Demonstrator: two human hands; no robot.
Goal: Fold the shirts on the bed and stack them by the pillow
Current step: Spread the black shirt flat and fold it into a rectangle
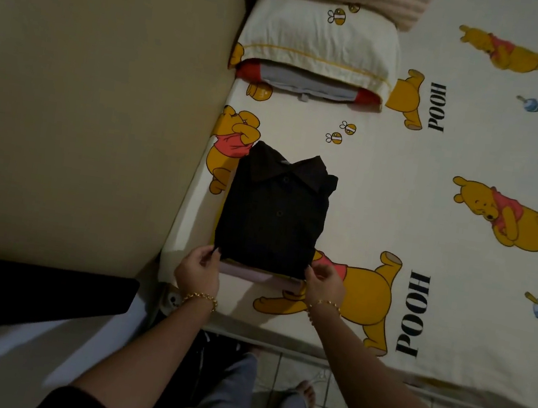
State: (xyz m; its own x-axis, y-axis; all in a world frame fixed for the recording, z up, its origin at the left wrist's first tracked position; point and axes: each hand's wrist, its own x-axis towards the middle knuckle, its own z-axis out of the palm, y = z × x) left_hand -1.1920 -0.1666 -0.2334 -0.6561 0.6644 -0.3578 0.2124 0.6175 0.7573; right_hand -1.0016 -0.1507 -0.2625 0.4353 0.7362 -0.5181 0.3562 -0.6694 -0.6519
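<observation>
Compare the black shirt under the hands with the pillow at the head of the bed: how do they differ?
The black shirt is dark, plain and folded flat into a rectangle with collar showing; the pillow is pale, puffy and printed with bees. The left hand and right hand pinch the shirt's near corners; nothing touches the pillow. The shirt tops a small stack; the pillow lies on folded red-and-grey cloth. Both sit along the bed's left edge.

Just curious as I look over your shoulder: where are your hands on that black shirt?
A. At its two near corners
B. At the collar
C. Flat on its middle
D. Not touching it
A: the left hand and right hand each pinch a near bottom corner of the folded black shirt.
</observation>
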